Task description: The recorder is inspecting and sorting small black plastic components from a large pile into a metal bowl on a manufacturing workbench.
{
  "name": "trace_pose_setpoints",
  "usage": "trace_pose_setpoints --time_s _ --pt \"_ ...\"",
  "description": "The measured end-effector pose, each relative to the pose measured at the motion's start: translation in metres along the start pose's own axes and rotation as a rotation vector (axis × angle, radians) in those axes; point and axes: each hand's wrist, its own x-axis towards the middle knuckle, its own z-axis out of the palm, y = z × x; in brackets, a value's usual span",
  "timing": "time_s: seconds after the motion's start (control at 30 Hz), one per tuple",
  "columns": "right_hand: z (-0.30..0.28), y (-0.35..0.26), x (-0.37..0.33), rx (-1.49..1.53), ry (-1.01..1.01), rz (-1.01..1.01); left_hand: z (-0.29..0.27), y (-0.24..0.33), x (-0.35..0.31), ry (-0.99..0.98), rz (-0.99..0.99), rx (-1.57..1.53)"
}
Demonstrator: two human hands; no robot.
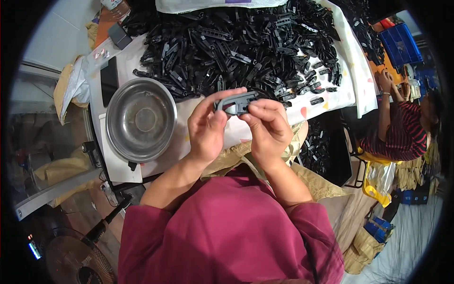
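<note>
Above the table's near edge, both my hands hold up a black plastic part [235, 102], long and narrow with a curved bar along its top. My left hand [206, 130] grips its left end between thumb and fingers. At the other end, the thumb and bent fingers of my right hand [270, 128] pinch the part. Just beyond my hands spreads a big heap of similar black plastic parts [208, 57], with several loose parts [309, 86] at its right side. A round metal bowl [142, 137] stands left of my left hand, with nothing visible in it.
A flat black phone-like slab [109, 81] and a grey box [119, 36] lie on the left of the table. Below the right edge, a black bin [336, 158] holds more parts. A person in a striped shirt [399, 125] sits at right. A fan [75, 260] stands lower left.
</note>
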Motion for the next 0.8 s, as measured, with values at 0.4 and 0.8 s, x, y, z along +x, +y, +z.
trace_pose_setpoints --time_s 0.4,0.8 --pt "-0.003 -0.023 0.002 -0.3 -0.253 0.092 -0.02 0.006 -0.005 -0.144 0.026 0.111" --pt "-0.023 0.061 0.059 -1.246 -0.405 -0.134 -0.023 -0.024 0.093 0.077 0.121 1.312"
